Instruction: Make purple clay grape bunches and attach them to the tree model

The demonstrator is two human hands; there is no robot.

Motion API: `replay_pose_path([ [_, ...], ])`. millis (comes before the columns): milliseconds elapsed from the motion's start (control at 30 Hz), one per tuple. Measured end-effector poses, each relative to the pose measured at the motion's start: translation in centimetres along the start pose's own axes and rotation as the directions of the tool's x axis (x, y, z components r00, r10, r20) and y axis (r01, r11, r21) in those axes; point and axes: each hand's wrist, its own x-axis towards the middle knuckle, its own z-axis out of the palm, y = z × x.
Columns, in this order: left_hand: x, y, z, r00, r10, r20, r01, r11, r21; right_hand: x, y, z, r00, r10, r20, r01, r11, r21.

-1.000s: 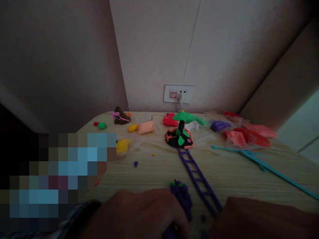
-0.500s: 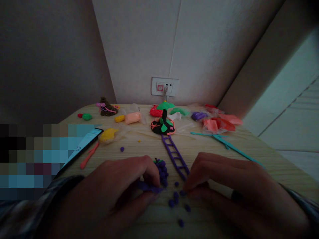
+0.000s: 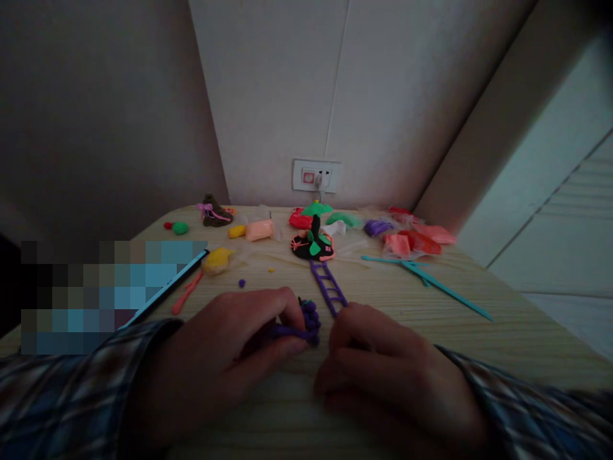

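My left hand [image 3: 239, 345] is closed, pinching a strip of purple modelling clay [image 3: 282, 330] between thumb and fingers. Just beyond its fingertips lies a bunch of purple clay grapes [image 3: 311, 316] with a dark stem and a bit of green, partly covered by the hand. My right hand [image 3: 387, 370] rests on the table with fingers curled inward; whatever is inside or under it is hidden. Close beyond its knuckles is a purple clay ladder [image 3: 329, 287], its near end overlapped by the hand. The ladder reaches a black clay piece with green leaves [image 3: 313, 246].
At left are a phone [image 3: 167, 291], a coral clay tool-like stick [image 3: 186, 294], yellow clay [image 3: 218, 260] and a brown clay boot shape [image 3: 215, 212]. Teal sticks [image 3: 431, 281] lie at right. Bagged red clay [image 3: 419, 241] and purple clay [image 3: 378, 227] sit toward the wall.
My right hand has moved left and curled over the spot where several small purple balls lay; they are now out of sight. My left hand keeps its pinch on the purple clay.
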Motion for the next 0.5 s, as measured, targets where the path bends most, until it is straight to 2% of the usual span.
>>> replay_pose_path([
  [233,0.6,0.8,-0.4,0.997,-0.057,0.042,0.056,0.998,0.020,0.1,1.1,0.7,0.994,-0.111,0.015,0.111,0.994,-0.004],
  [500,1.0,1.3,-0.5,0.994,-0.058,0.092,0.056,0.998,0.030,0.2,1.1,0.7,0.994,-0.111,-0.002,0.111,0.994,0.011],
])
